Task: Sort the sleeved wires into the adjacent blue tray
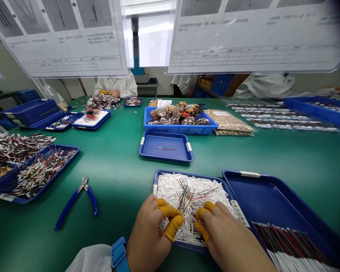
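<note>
My left hand point(151, 230) and my right hand point(223, 236) both press into a blue tray point(192, 175) heaped with white-sleeved wires point(192, 200). Both hands wear yellow finger cots. Thin red, green and dark wire ends point(185, 198) rise between my hands. My fingertips sit in the pile, so any grip on the wires is hidden. A blue wrist strap point(119, 255) circles my left wrist. To my right, a second blue tray point(269, 200) holds a neat bundle of multicoloured wires point(289, 241). Blue-handled diagonal cutters point(82, 200) lie left of my hands on the green table.
A small blue tray point(166, 147) with a few wires sits ahead. Beyond it, a larger blue tray point(180, 121) holds wire bundles. Loaded trays point(34, 173) fill the left side. A co-worker point(116, 87) works across the table beneath hanging instruction sheets point(59, 37).
</note>
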